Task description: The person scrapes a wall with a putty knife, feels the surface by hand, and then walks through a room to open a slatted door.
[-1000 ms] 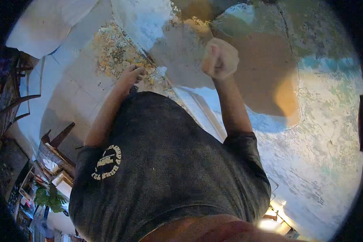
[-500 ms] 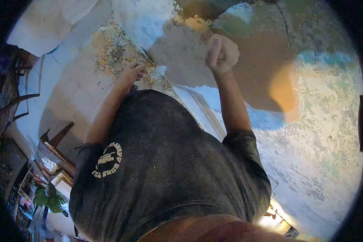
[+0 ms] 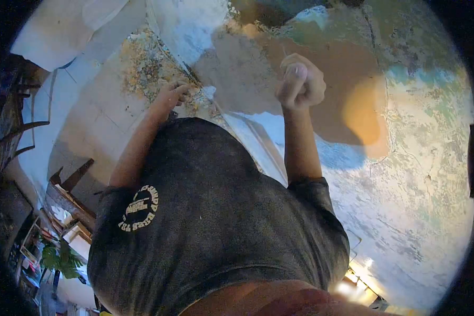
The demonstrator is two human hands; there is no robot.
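My right hand [image 3: 302,83] is closed in a fist in front of the wall [image 3: 347,68], over a bare brownish patch where the paint is gone. A thin, faint edge shows just above the knuckles, but what the fist holds is hidden. Lower and to the left, my left hand [image 3: 171,98] hangs near my belly with its fingers loosely bent and a little apart. Nothing can be seen in it. Behind it on the floor lies a heap of crumbled plaster and paint flakes [image 3: 145,66].
Rubble follows the floor's edge along the wall base. Dark wooden furniture [image 3: 73,203] stands at the left, with a green leafy plant [image 3: 62,259] below it. A pale sheet-like surface [image 3: 58,31] is at the upper left. A bright lamp [image 3: 353,288] glows at the lower right.
My right fist has moved a little down and to the right in the view, turning slightly. My left hand has stayed nearly still.
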